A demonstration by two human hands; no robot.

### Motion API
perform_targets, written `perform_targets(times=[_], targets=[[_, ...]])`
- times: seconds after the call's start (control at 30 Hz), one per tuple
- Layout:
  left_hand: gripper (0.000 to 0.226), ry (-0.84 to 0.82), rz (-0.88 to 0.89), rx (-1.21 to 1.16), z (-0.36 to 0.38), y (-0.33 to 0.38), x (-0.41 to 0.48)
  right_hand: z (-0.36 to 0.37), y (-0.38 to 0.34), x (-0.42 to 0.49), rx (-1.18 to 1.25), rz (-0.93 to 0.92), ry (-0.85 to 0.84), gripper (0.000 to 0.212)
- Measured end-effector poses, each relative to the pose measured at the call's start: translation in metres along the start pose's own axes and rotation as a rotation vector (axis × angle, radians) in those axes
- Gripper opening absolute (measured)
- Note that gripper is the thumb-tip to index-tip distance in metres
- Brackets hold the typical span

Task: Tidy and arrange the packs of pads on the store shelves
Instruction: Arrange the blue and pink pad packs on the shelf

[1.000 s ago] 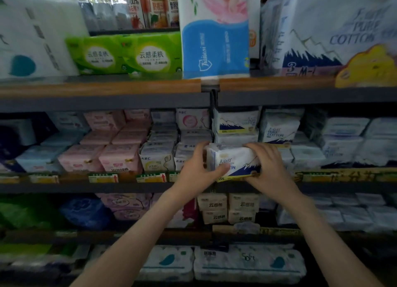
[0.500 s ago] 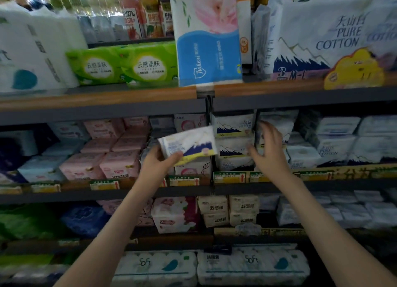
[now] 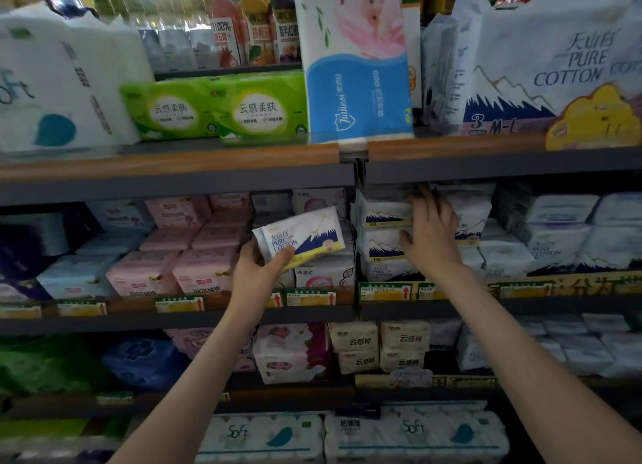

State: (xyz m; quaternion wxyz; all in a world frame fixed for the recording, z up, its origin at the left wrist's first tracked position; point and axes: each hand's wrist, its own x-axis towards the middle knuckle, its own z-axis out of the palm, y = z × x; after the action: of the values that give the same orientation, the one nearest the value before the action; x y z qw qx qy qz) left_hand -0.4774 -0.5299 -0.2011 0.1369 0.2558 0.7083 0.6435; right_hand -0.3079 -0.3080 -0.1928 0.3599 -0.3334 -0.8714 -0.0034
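The store shelves (image 3: 173, 171) fill the view in tiers. At twelve o'clock on the top tier stands a tall blue and pink tissue pack (image 3: 354, 64). The middle tier holds the pads: pink packs (image 3: 173, 272) at nine o'clock, and at about two o'clock of centre a stack of white mountain-print packs (image 3: 382, 241), just right of the upright divider.

The right hand (image 3: 430, 234) lies against that stack with its fingers spread, pressing on the packs' fronts; whether it pinches any of them I cannot tell. The left hand (image 3: 260, 272), near centre, grasps a single pure cotton pack (image 3: 302, 239) by its lower left corner, thumb over the front, the pack tilted and held clear of the shelf in front of the neighbouring bay.

The step appears to be squaring the stack so the held pack can rejoin it. It would go best with the right hand pushing the stack flush and steadying it, then the left turning the pack level, print facing out, and sliding it in toward two o'clock without dragging the packs below forward.
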Motion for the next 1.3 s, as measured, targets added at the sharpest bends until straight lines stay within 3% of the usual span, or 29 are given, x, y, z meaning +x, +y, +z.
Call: perform_targets(times=[0.07,0.2,0.37,0.67,0.77,0.9,1.03,1.17,1.3], targets=[[0.053,0.031,-0.006,-0.001,0.003,-0.003,0.007,0.001,0.002,-0.003,-0.001,-0.049,0.075,0.056],[0.053,0.099,-0.013,-0.095,0.006,-0.003,0.014,0.001,0.003,-0.017,0.042,-0.135,0.190,0.068],[0.058,0.135,-0.001,-0.133,0.004,-0.003,0.023,0.004,0.006,-0.025,-0.056,-0.027,0.193,0.092],[0.050,0.046,0.037,-0.180,0.002,-0.009,0.022,0.007,0.000,-0.014,-0.199,-0.063,0.262,0.089],[0.051,0.040,0.035,-0.190,0.003,-0.014,0.021,0.007,-0.001,-0.018,-0.089,-0.100,0.300,0.083],[0.053,0.080,0.040,-0.198,-0.001,-0.012,0.024,0.003,0.008,-0.039,0.113,-0.154,0.489,0.058],[0.052,0.148,0.027,-0.210,-0.005,-0.008,0.028,-0.009,0.017,-0.053,0.314,-0.027,0.613,0.068],[0.050,0.136,0.005,-0.243,0.000,-0.013,0.027,-0.015,0.027,-0.057,0.224,-0.011,0.563,0.083],[0.053,0.156,0.004,-0.265,0.008,-0.017,0.021,-0.014,0.022,-0.053,0.119,-0.135,0.436,0.078]])
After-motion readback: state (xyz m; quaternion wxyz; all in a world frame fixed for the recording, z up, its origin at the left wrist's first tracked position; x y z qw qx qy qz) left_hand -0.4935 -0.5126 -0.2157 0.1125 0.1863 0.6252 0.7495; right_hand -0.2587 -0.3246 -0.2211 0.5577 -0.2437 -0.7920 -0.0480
